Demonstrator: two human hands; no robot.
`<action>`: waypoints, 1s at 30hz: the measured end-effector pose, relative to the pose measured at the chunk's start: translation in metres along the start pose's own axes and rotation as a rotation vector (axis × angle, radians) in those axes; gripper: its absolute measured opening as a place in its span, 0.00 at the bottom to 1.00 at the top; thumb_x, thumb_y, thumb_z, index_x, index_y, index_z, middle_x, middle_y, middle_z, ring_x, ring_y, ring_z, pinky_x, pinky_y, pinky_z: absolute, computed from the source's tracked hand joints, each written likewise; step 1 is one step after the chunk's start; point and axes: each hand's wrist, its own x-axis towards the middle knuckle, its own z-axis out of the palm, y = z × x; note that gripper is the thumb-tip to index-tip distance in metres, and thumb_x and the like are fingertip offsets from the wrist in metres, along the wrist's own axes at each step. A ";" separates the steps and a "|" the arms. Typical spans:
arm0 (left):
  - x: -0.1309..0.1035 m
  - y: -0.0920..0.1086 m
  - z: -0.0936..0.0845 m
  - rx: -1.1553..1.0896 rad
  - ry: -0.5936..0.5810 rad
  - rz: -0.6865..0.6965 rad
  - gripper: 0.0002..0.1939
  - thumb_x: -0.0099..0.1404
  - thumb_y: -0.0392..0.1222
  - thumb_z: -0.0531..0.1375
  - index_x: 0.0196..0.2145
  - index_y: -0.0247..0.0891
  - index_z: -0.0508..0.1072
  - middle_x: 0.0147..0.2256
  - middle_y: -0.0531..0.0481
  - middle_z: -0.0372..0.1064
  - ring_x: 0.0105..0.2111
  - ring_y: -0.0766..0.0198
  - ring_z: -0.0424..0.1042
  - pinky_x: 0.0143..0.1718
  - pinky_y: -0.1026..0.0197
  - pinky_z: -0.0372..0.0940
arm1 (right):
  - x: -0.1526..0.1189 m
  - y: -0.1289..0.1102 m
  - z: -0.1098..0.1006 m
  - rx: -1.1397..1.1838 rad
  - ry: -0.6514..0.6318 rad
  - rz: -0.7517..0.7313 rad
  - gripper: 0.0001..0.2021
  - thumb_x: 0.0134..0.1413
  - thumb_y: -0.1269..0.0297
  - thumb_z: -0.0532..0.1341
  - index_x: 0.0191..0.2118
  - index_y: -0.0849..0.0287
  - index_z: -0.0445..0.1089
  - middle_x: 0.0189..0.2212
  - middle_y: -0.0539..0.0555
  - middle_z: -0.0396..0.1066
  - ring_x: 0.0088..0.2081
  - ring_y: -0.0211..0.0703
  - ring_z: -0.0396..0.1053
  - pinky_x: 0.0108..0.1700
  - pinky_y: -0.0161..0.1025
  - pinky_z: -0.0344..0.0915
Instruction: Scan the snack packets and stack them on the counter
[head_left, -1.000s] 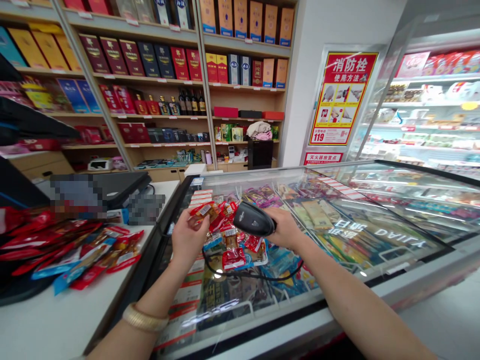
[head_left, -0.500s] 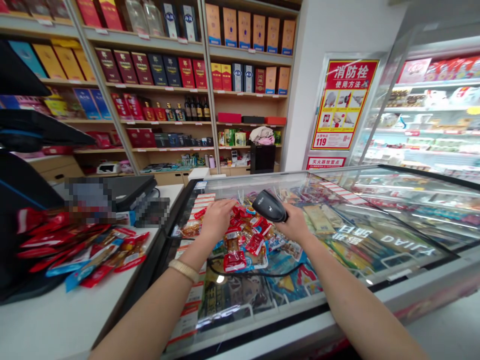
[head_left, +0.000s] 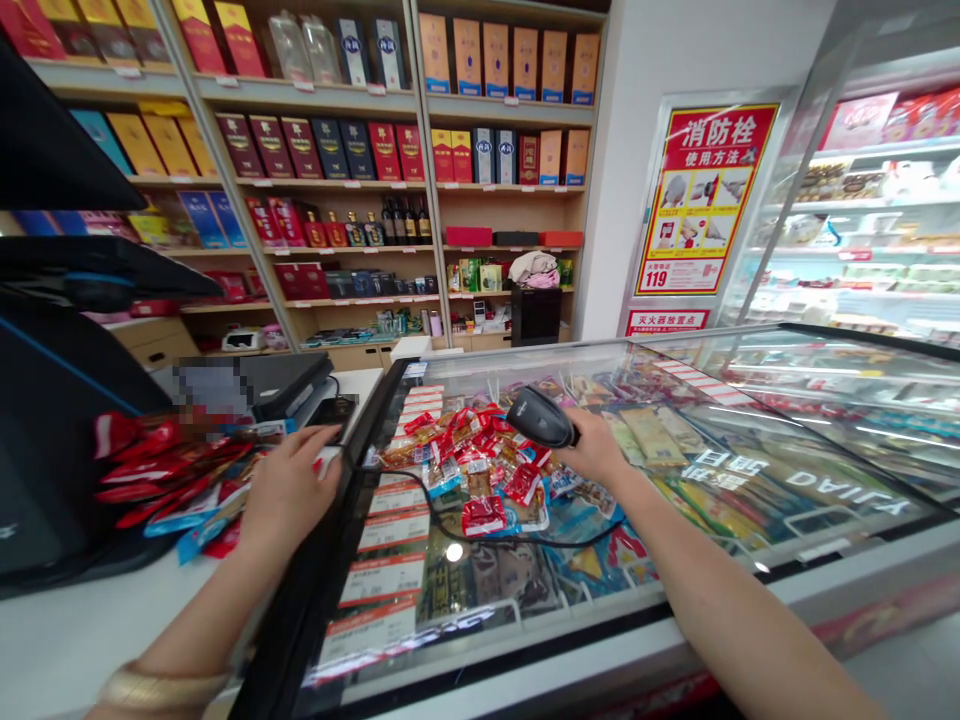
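My right hand (head_left: 592, 445) grips a black handheld barcode scanner (head_left: 541, 417) above the glass top of a chest freezer (head_left: 480, 655). Below and left of the scanner, a pile of small red and blue snack packets (head_left: 480, 470) lies on the glass. Over at the counter (head_left: 45, 640), my left hand (head_left: 291, 490) is above the right end of a second heap of snack packets (head_left: 172, 470), partly covering it. Its thumb and fingers are apart, with a bit of red and white packet showing between them. A bracelet (head_left: 161, 690) circles the left wrist.
A black cable (head_left: 517, 542) loops across the glass. At the left stands a dark checkout screen (head_left: 60, 120), with a black device (head_left: 292, 385) behind the packets. Shelves of boxed bottles (head_left: 322, 150) line the back wall; a lit display fridge (head_left: 885, 220) is at right.
My left hand has moved left from the pile on the glass to the heap on the counter. The right hand holds the scanner in nearly the same place. The view has shifted slightly left.
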 end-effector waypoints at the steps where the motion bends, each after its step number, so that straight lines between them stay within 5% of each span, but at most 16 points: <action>1: -0.002 -0.013 -0.011 0.058 0.020 -0.040 0.11 0.49 0.41 0.63 0.33 0.42 0.76 0.39 0.41 0.72 0.40 0.46 0.72 0.48 0.47 0.66 | 0.000 0.000 0.001 -0.002 -0.009 -0.001 0.10 0.46 0.61 0.63 0.37 0.56 0.73 0.34 0.56 0.77 0.36 0.49 0.74 0.40 0.40 0.68; 7: -0.013 -0.062 -0.047 -0.007 0.024 -0.337 0.15 0.29 0.39 0.71 0.17 0.43 0.69 0.20 0.50 0.60 0.25 0.55 0.62 0.32 0.57 0.65 | -0.002 0.003 0.003 0.047 -0.043 -0.025 0.12 0.45 0.64 0.62 0.39 0.56 0.73 0.35 0.56 0.77 0.38 0.49 0.74 0.41 0.41 0.68; 12: -0.014 -0.071 -0.051 0.088 -0.087 -0.315 0.10 0.38 0.42 0.67 0.15 0.44 0.67 0.17 0.50 0.58 0.21 0.56 0.59 0.33 0.54 0.64 | -0.001 0.002 0.004 0.014 -0.047 -0.022 0.12 0.44 0.64 0.63 0.38 0.55 0.73 0.36 0.56 0.77 0.37 0.50 0.74 0.40 0.41 0.68; 15: -0.011 -0.067 -0.054 0.130 -0.010 -0.448 0.11 0.45 0.50 0.65 0.18 0.46 0.67 0.15 0.49 0.56 0.22 0.49 0.64 0.34 0.48 0.64 | -0.001 0.000 0.003 0.006 -0.054 -0.034 0.10 0.45 0.64 0.63 0.36 0.55 0.73 0.34 0.55 0.77 0.36 0.49 0.74 0.39 0.40 0.68; 20: -0.001 -0.025 -0.047 -0.147 0.183 -0.547 0.10 0.53 0.49 0.63 0.24 0.44 0.68 0.21 0.50 0.64 0.27 0.54 0.68 0.35 0.51 0.65 | 0.000 -0.001 0.002 0.011 -0.055 -0.048 0.10 0.45 0.64 0.62 0.37 0.56 0.73 0.34 0.56 0.77 0.37 0.50 0.74 0.40 0.41 0.68; 24: 0.015 0.028 -0.016 -0.799 0.279 -0.887 0.04 0.58 0.35 0.59 0.27 0.39 0.67 0.21 0.55 0.64 0.22 0.65 0.65 0.33 0.59 0.68 | 0.000 -0.003 0.002 0.027 -0.054 -0.062 0.10 0.46 0.63 0.62 0.37 0.55 0.72 0.34 0.55 0.77 0.37 0.49 0.74 0.40 0.41 0.68; 30: 0.030 0.080 0.028 -1.362 0.031 -1.208 0.10 0.64 0.29 0.51 0.30 0.34 0.70 0.28 0.46 0.72 0.27 0.65 0.73 0.29 0.63 0.70 | 0.001 -0.006 0.001 0.058 -0.060 -0.087 0.12 0.45 0.65 0.63 0.39 0.56 0.73 0.35 0.56 0.77 0.37 0.49 0.74 0.40 0.41 0.68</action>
